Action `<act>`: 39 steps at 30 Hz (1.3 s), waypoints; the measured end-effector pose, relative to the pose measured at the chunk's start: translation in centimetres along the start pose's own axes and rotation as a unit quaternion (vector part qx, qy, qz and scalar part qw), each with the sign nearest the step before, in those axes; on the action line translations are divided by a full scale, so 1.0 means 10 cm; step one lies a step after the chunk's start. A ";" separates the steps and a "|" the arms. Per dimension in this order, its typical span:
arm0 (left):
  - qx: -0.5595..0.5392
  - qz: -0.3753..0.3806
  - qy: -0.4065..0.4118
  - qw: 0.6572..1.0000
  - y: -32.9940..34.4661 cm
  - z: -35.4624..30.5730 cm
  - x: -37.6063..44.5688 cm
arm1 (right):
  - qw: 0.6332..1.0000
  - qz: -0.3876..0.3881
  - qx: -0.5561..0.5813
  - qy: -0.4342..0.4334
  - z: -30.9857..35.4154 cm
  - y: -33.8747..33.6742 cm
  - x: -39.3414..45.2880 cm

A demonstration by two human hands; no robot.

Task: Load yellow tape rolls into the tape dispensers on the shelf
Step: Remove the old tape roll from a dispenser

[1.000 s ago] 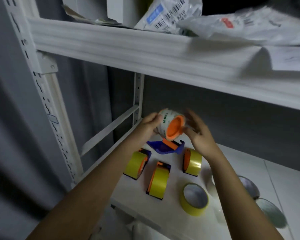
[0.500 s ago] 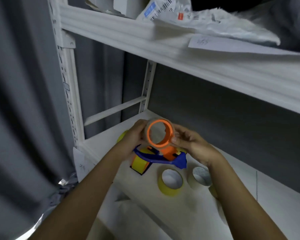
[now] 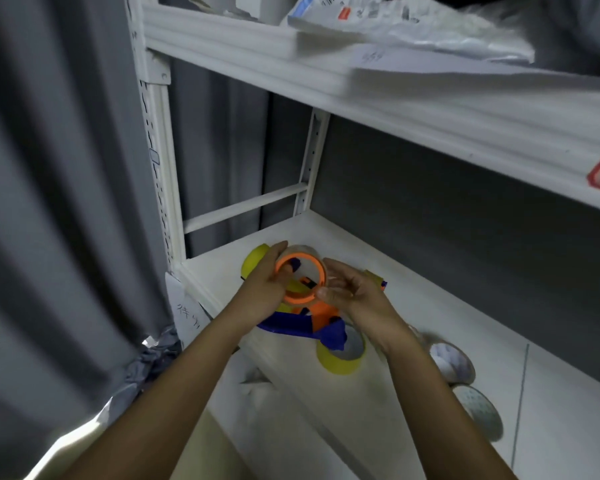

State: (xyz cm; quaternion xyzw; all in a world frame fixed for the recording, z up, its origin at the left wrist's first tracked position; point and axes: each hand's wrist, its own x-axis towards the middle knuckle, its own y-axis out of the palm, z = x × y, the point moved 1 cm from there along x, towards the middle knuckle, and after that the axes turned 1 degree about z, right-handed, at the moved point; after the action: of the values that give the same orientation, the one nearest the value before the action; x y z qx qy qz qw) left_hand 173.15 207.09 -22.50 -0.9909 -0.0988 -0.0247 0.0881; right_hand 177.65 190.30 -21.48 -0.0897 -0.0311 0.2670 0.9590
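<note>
Dispenser (image 3: 305, 318) — blue body, orange hub — is held up over the front of the lower shelf (image 3: 388, 403), between both hands. Its orange ring (image 3: 300, 278) faces the camera, and a pale, clear-looking band around that ring may be a roll, though blur makes it hard to tell. The left hand (image 3: 269, 289) curls around the ring's left side, thumb across the rim. The right hand (image 3: 354, 299) grips the right side, fingertips (image 3: 326, 292) pinched at the rim's lower edge. Below the dispenser, a yellow roll (image 3: 342, 356) lies flat on the shelf, partly covered by the blue tail. Another yellow roll (image 3: 255, 263) stands on edge behind the left hand, and a yellow piece with an orange edge (image 3: 376, 279) shows past the right hand — whether that is a loaded dispenser I cannot tell. Two pale rolls (image 3: 452, 363) (image 3: 478, 412) lie to the right, near the right forearm. A paper tag (image 3: 187, 311) with handwriting hangs at the shelf's left corner. On the upper shelf (image 3: 361, 84) rest plastic bags (image 3: 413, 26) and a sheet (image 3: 465, 69). Grey curtain (image 3: 59, 202) hangs at left.
</note>
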 end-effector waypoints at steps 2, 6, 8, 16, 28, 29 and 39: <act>0.018 -0.021 0.013 1.000 -0.04 0.01 -0.01 | 1.000 -0.005 -0.026 -0.016 0.00 0.08 -0.01; 0.031 -0.043 0.028 0.998 -0.10 0.03 -0.01 | 0.997 -0.052 -0.026 -0.042 0.02 0.24 -0.06; 0.031 -0.039 0.030 0.998 -0.10 0.03 -0.02 | 0.996 -0.068 -0.038 -0.043 0.03 0.29 -0.10; 0.041 -0.087 0.073 0.993 -0.07 0.10 -0.15 | 0.987 -0.134 -0.031 -0.078 0.00 0.56 -0.22; 0.013 -0.146 0.096 0.985 -0.02 0.08 -0.20 | 0.972 -0.195 -0.068 -0.110 -0.01 0.67 -0.27; 0.007 -0.140 0.105 0.985 0.01 0.05 -0.21 | 0.970 -0.210 -0.069 -0.106 -0.02 0.64 -0.27; -0.066 0.122 -0.015 0.990 0.47 -0.22 -0.34 | 0.951 -0.298 -0.078 -0.030 -0.14 -0.04 -0.59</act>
State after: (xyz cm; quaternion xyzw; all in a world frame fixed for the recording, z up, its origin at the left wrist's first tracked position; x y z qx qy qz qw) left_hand 170.72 201.51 -21.36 -0.9994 0.0237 -0.0050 0.0233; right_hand 172.96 186.66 -22.82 -0.1424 -0.1060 -0.0317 0.9836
